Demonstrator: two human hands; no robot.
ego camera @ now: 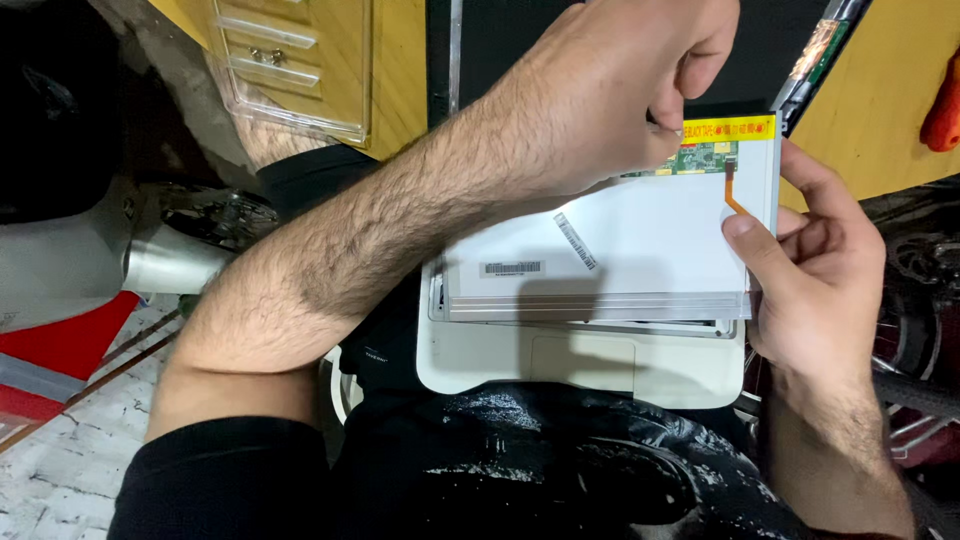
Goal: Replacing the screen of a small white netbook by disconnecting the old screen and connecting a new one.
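A thin white display panel lies back-up on a white laptop base that rests on my lap. Along its top edge run a yellow tape strip and a green circuit board, with an orange flex cable bending down from it. My left hand reaches across and pinches at that top edge beside the board; what sits between its fingertips is hidden. My right hand grips the panel's right edge, thumb pressed on its back.
A yellow tabletop stands ahead with a clear plastic tray at its left and an orange tool handle at far right. A silver metal part and a red piece sit to my left.
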